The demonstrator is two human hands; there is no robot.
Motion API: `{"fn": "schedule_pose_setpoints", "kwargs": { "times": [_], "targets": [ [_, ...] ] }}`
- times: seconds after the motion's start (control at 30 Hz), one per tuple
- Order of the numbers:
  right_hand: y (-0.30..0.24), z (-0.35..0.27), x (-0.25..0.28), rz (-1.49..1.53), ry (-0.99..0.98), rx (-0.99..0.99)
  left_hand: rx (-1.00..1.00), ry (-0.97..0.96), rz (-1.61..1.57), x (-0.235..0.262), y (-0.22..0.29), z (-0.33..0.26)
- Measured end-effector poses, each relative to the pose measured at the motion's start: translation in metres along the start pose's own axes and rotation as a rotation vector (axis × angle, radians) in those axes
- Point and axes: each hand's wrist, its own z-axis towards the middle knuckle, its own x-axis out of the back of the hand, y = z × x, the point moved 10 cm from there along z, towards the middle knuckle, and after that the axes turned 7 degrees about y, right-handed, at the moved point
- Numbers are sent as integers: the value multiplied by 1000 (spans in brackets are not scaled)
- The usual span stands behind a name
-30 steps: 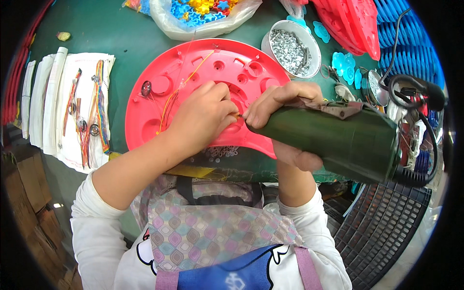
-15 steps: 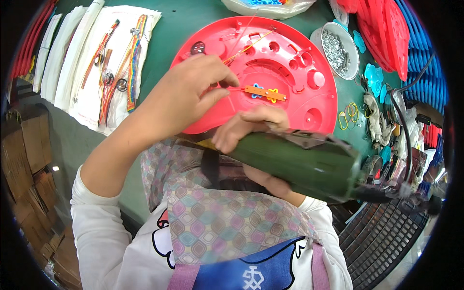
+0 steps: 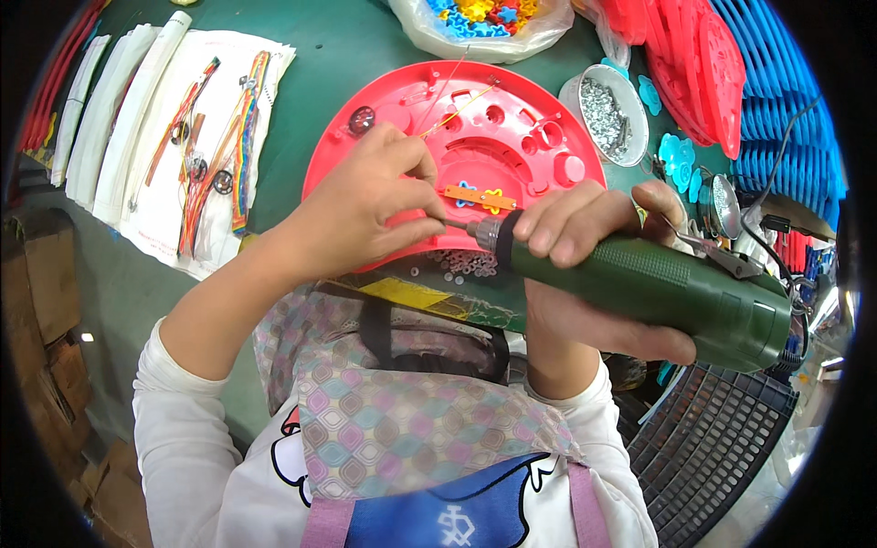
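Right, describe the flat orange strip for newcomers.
On the green table lies a wide red plastic shell. Inside it, beyond the tip of the green cylindrical power tool, is the flat orange strip, alone spanning a blue star and a yellow star.

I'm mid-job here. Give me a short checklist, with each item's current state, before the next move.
1. Green driver gripped in the right hand: ok.
2. Driver bit clear of the left hand: not ok; its fingers are at the tip.
3. Anything held at that tip: cannot tell; fingers hide it.
4. Orange strip lying in the red shell: ok.
5. Small metal parts inside the white bowl: ok.
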Motion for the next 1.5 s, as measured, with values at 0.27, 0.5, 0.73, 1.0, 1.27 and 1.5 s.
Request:
{"fn": "schedule_pose_setpoints", "kwargs": {
  "times": [0.27,0.5,0.73,1.0,1.27,1.5],
  "targets": [
    [17,22,13,-1,-89,37,-77,119,232,-4,1,21],
    [31,25,11,-17,-136,-17,-13,127,238,-7,-5,25],
    [29,15,13,-177,-72,-104,-120,164,366,-14,8,24],
    [41,12,18,-425,16,-258,-11,226,464,-18,9,16],
    [69,11,10,-367,-56,-396,68,199,442,-28,-9,12],
    [80,14,-3,-237,-175,-418,76,272,410,-27,-10,8]
  ]
}}
